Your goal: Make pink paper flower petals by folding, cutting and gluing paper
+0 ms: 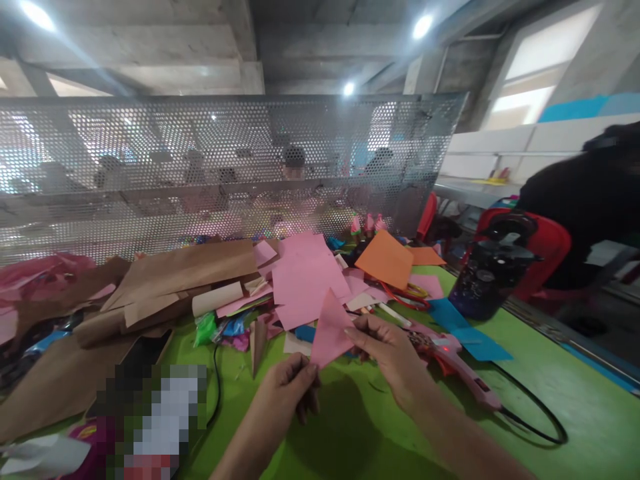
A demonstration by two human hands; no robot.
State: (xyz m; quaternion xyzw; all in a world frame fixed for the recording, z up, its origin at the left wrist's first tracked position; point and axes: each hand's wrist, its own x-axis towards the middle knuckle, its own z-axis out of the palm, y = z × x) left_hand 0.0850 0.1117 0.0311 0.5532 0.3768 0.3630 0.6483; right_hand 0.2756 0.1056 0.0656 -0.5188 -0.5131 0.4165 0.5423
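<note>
A pink piece of paper (pixel 330 331), folded or cut to a triangle with its point up, is held above the green table. My left hand (pixel 287 390) pinches its lower left corner. At its right edge, my right hand (pixel 383 347) grips it between thumb and fingers. Beside my right hand lies a pink glue gun (pixel 467 373) with a small red light lit. A brown paper cone (pixel 257 343) stands left of the held paper. Behind it are larger pink sheets (pixel 305 277).
Brown paper sheets (pixel 185 270) pile up on the left. Orange paper (pixel 386 260), scissors (pixel 417 291) and blue paper (pixel 467 330) lie to the right, near a dark bottle (pixel 493 277). A perforated metal screen (pixel 225 160) rises behind the table (pixel 565 393). A person in black (pixel 585 180) sits at right.
</note>
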